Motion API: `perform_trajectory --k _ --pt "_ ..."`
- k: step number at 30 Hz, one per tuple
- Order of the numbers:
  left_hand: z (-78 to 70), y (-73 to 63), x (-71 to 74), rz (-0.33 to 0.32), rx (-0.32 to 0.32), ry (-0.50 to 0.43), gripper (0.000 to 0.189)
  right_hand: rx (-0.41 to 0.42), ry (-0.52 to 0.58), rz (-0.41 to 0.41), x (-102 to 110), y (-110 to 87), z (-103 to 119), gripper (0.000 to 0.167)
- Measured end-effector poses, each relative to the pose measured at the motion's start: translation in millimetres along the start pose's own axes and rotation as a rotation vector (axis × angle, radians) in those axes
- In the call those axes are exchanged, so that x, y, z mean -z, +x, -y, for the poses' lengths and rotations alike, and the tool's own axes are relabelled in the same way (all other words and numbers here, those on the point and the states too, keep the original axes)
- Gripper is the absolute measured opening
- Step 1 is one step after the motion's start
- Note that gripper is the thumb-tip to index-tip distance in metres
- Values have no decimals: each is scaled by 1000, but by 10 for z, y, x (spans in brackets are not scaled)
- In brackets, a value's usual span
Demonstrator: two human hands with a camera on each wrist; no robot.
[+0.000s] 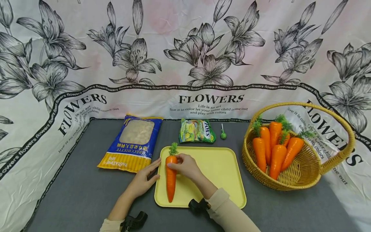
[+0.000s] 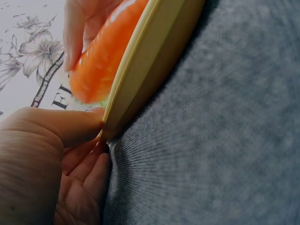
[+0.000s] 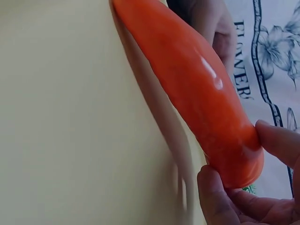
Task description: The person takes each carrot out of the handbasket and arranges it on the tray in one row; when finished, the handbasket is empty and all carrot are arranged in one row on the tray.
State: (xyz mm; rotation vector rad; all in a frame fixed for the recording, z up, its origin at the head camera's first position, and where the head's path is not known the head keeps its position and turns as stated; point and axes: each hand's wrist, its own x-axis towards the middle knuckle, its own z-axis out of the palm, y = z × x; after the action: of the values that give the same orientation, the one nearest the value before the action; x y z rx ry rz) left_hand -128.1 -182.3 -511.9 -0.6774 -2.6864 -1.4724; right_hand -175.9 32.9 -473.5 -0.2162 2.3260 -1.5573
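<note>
A glossy orange carrot with a frilly green top lies lengthwise near the left side of a yellow tray. My right hand pinches its thick end between thumb and fingers; the right wrist view shows the grip on the carrot and its shadow on the tray. My left hand rests at the tray's left rim, thumb and fingertips touching the edge. In the left wrist view, the left thumb meets the tray rim, with the other fingers lower beside it.
A wicker basket with a tall handle holds several carrots on the right. Behind the tray lie a green candy bag and a green lollipop. A blue and yellow pasta bag lies left, near my left hand.
</note>
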Motion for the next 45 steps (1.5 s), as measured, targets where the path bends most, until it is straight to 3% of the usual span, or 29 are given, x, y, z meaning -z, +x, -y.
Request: perform_trajectory --k 7,15,19,22,31,45 --pt "-40 1 0 -3 10 19 52 -5 -107 4 -123 50 50 50" --pt "-377 -2 96 5 35 4 50 -28 -188 3 -185 75 89 51" --pt "-429 7 122 13 51 -21 52 -34 -221 7 -191 63 104 54" --pt "-382 12 102 12 60 -29 53 -40 -225 12 -178 37 119 57" --pt "-38 14 -8 -9 54 -16 56 -8 -202 16 4 -75 183 59" --pt "-20 3 -13 3 75 -9 57 104 -80 -133 742 -440 153 51"
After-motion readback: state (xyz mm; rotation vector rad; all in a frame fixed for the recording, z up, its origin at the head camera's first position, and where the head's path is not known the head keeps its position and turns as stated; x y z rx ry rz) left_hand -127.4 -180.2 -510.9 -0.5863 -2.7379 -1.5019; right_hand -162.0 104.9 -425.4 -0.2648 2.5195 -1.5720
